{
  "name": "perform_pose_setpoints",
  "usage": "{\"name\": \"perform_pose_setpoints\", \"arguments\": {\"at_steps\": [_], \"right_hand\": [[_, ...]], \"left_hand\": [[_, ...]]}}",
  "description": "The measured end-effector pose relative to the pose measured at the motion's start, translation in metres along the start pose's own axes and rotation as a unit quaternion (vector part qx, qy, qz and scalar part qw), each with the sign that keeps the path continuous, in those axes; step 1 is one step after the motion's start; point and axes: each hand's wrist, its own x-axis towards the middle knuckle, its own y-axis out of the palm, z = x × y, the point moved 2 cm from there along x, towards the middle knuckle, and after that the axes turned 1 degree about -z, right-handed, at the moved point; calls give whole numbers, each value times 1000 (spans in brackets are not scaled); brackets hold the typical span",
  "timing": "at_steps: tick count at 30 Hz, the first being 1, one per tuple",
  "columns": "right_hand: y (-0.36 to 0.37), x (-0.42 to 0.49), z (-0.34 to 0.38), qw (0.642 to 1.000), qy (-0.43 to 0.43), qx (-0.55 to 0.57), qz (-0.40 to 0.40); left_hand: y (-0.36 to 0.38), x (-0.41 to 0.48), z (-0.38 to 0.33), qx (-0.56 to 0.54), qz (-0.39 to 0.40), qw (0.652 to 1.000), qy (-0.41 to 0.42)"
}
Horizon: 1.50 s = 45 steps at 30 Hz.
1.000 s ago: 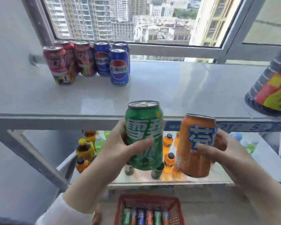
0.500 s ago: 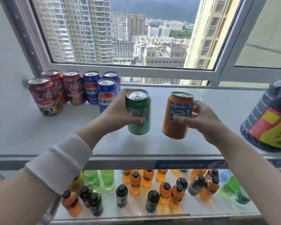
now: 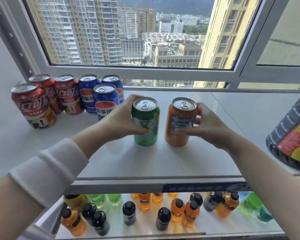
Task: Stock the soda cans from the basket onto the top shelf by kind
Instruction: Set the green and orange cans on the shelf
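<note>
Gripping green can (image 3: 145, 122) in left fingers (image 3: 142, 131), orange can (image 3: 178, 135) in right fingers (image 3: 182, 130), both seemingly touching shelf (image 3: 180, 163)

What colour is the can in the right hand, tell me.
Orange can, blue label; best seen in the head view.

The pale top shelf (image 3: 180, 163) carries three red cola cans (image 3: 33, 106) at its left rear, with three blue Pepsi cans (image 3: 88, 96) just beside them. A green can (image 3: 145, 139) and an orange can (image 3: 175, 141) stand upright mid-shelf, close together. A large dark bottle (image 3: 291, 135) sits at the right edge.
</note>
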Motion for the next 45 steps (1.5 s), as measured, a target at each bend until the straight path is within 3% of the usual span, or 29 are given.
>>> {"name": "perform_pose_setpoints", "arguments": {"at_steps": [6,9,13,18,25,29,45], "right_hand": [[-3,-1,6,999,0,-47,24],[-12,-3,16,993,-21,-114,16],[-14,0,40,975,-64,-210,23],[-7,6,48,952,-105,-287,21],[-16,29,48,971,-62,-229,32],[-17,47,45,975,-54,-216,18],[11,122,51,988,-15,-151,36]], "left_hand": [[-7,1,-1,46,46,998,-18],[-21,3,-15,107,59,992,12],[-27,12,-36,281,110,948,96],[-32,28,-42,303,152,935,103],[-60,76,-38,306,104,944,71],[-67,105,-28,348,92,932,48],[-59,128,-4,380,125,916,-6]]}}
